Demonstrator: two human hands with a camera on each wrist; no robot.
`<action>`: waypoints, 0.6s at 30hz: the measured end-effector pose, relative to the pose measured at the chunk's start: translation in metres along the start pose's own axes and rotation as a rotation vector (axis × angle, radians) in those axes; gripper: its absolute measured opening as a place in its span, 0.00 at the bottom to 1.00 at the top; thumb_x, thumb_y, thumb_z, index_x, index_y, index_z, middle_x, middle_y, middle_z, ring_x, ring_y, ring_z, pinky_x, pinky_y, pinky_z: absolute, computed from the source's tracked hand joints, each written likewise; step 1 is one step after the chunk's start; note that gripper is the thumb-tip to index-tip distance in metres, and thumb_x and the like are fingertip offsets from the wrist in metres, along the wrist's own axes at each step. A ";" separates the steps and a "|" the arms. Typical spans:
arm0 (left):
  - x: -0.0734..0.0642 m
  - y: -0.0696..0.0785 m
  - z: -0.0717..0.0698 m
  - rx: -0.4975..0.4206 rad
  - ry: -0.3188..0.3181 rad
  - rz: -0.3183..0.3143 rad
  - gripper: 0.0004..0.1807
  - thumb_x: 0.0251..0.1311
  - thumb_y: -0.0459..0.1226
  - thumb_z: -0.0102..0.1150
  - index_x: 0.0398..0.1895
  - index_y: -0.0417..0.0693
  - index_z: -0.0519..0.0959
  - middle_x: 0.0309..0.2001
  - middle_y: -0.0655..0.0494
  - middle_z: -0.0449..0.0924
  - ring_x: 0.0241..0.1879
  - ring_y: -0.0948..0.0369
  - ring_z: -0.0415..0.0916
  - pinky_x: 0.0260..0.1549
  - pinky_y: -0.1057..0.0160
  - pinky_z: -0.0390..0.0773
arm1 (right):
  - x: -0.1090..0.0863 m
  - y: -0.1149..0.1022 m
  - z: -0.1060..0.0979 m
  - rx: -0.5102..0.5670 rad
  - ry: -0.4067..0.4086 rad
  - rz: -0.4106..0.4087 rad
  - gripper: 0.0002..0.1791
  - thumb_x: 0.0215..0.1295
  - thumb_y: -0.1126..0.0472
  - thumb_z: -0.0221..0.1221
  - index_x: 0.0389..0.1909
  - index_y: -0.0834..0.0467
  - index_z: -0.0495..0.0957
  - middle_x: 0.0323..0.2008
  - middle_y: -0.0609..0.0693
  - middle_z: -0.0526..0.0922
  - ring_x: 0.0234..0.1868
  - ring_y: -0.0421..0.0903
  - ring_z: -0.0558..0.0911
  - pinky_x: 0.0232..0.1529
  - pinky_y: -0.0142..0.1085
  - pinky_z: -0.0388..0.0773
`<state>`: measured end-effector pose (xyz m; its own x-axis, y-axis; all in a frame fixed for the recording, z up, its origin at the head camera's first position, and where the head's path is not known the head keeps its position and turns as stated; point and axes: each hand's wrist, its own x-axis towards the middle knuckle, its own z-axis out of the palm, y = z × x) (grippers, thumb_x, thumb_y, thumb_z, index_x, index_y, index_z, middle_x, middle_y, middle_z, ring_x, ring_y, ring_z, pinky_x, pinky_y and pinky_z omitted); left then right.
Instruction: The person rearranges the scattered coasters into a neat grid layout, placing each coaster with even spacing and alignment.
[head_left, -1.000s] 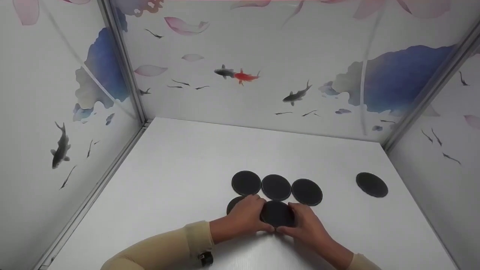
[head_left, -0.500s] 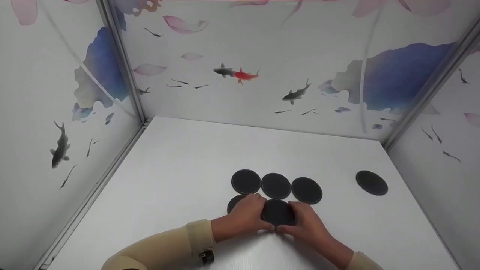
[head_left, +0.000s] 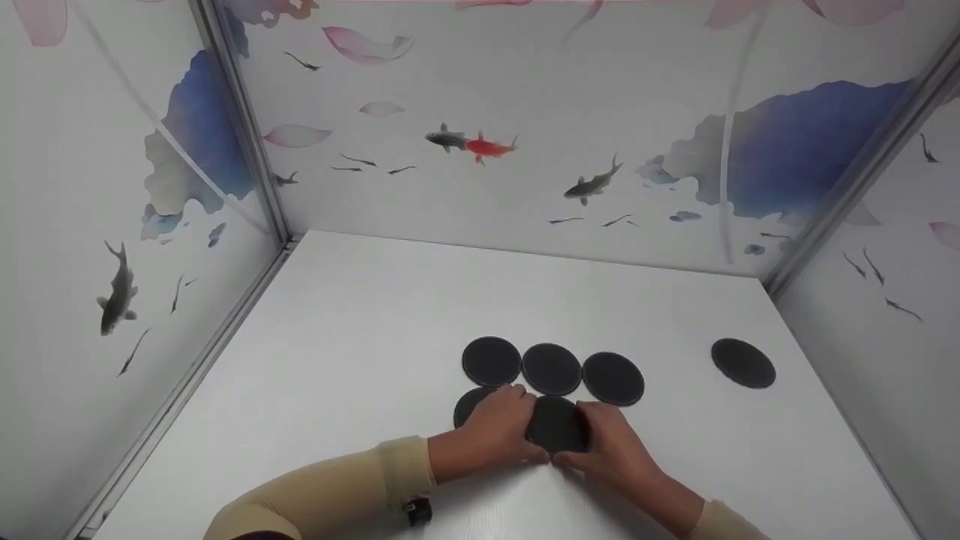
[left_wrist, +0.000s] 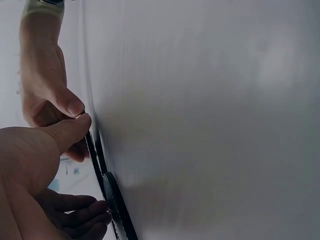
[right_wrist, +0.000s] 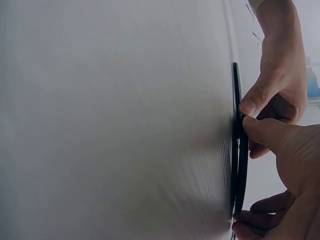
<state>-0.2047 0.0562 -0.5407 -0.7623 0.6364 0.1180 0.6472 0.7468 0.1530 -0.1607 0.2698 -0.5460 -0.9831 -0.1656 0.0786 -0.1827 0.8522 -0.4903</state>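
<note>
Both hands hold one black round coaster (head_left: 557,425) by its edges, low over the white table. My left hand (head_left: 501,424) grips its left side and my right hand (head_left: 611,437) its right side, with the thumbs meeting at the near edge. Seen edge-on in the right wrist view, the held coaster (right_wrist: 243,175) is slightly tilted against the table. Another coaster (head_left: 470,405) lies partly hidden behind the left hand. Beyond the hands, a left coaster (head_left: 491,361), a middle coaster (head_left: 551,369) and a right coaster (head_left: 613,378) form a row, side by side.
A lone coaster (head_left: 743,363) lies apart, toward the right edge of the white table (head_left: 360,322). White panels with painted fish and petals stand around the back (head_left: 480,202), left (head_left: 60,195) and right (head_left: 900,360) sides.
My left hand and the held coaster shift very slightly to the right. The other coasters stay put on the table, and the head view tips down a little.
</note>
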 end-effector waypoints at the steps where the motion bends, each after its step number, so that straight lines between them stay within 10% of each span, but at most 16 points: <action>1: 0.000 0.000 0.001 0.006 0.002 0.003 0.45 0.42 0.67 0.74 0.54 0.43 0.78 0.43 0.54 0.76 0.44 0.58 0.74 0.50 0.60 0.77 | 0.000 0.000 0.000 -0.002 0.000 0.001 0.46 0.38 0.44 0.82 0.59 0.55 0.76 0.51 0.48 0.81 0.54 0.45 0.77 0.59 0.47 0.74; 18: 0.002 -0.001 0.002 0.025 0.004 0.001 0.47 0.41 0.67 0.74 0.55 0.41 0.77 0.45 0.53 0.74 0.45 0.58 0.71 0.47 0.60 0.78 | -0.001 -0.001 0.005 -0.142 0.007 -0.022 0.52 0.41 0.43 0.81 0.66 0.63 0.72 0.59 0.56 0.78 0.61 0.53 0.75 0.63 0.49 0.73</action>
<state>-0.2069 0.0568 -0.5428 -0.7617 0.6364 0.1218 0.6478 0.7509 0.1280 -0.1592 0.2665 -0.5500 -0.9787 -0.1824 0.0940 -0.2042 0.9099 -0.3610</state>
